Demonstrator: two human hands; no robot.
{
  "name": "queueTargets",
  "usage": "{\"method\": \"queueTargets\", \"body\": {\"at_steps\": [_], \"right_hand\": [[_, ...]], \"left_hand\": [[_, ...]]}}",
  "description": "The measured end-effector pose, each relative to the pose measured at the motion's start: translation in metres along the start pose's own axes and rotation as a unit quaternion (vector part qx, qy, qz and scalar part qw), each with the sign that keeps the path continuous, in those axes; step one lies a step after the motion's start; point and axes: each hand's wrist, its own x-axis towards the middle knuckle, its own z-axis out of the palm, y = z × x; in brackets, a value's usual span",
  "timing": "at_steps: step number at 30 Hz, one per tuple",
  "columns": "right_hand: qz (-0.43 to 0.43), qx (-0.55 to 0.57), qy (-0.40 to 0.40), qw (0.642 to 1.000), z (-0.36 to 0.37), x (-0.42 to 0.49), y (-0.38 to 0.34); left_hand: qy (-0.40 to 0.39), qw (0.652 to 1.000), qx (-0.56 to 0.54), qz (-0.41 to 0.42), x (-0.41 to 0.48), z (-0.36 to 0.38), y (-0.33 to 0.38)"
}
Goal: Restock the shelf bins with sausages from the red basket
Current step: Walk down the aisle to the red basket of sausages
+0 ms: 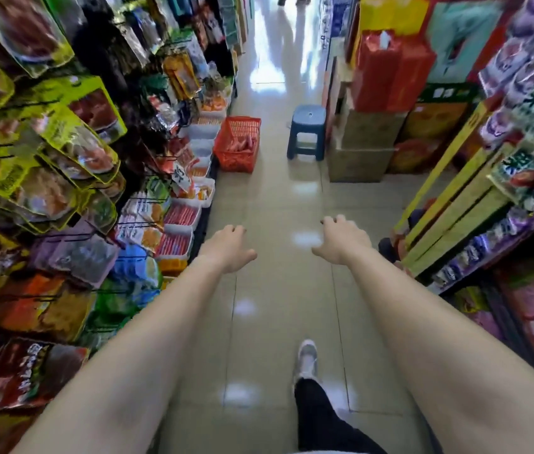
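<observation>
Shop aisle (pixel 275 191), approach to the red basket (pixel 236 160) not yet finished.
Shelf bins (pixel 178 214) line up left of the basket, which holds sausages (pixel 242 144); next, probably, closing in and stooping to grab some. Left hand (pixel 228 249) and right hand (pixel 344 239) reach forward well short of it, empty, fingers loosely curled.

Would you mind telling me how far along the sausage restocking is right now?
Done: several shelf bins show red packs, though I cannot tell who filled them. In hand: nothing; the left hand and right hand are both empty over the aisle. Left: the red basket on the floor ahead holds sausages not yet shelved.
</observation>
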Motion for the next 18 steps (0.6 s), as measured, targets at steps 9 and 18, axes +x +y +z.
{"method": "queueTargets", "body": {"at_steps": [9, 18], "right_hand": [[0.015, 0.010, -0.012, 1.000, -0.081, 0.202, 0.033], [0.003, -0.008, -0.019, 1.000, -0.147, 0.394, 0.014]], "left_hand": [[-0.005, 0.999, -0.032, -0.039, 0.196, -0.082, 0.027], [0.000, 0.999, -0.040, -0.037, 0.379, -0.149, 0.015]]}}
